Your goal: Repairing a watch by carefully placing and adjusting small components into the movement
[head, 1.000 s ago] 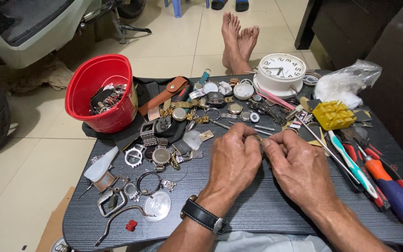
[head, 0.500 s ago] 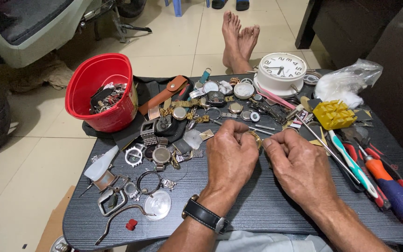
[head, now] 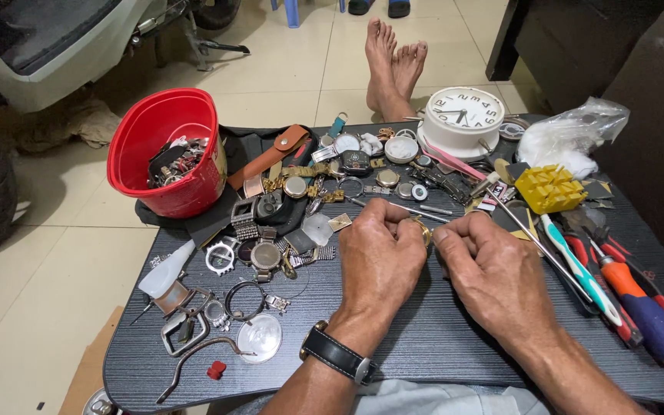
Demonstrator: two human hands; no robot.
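Observation:
My left hand (head: 378,257) and my right hand (head: 493,269) meet over the middle of the dark table (head: 439,338). Together they pinch a small gold-coloured watch part (head: 423,229) between the fingertips, mostly hidden by the fingers. A black wristwatch (head: 337,355) is strapped on my left wrist. Loose watch cases, straps and rings (head: 270,253) lie just left of my left hand. Thin metal tools (head: 405,207) lie just beyond the fingers.
A red bucket (head: 167,150) with watch parts stands at the back left. A white alarm clock (head: 464,117), a yellow block (head: 551,188), a plastic bag (head: 570,138) and screwdrivers (head: 632,300) fill the right side. Bare feet (head: 393,65) rest beyond the table.
Both hands have stayed together over the small part, with the fingers shifting slightly. Nothing else has moved.

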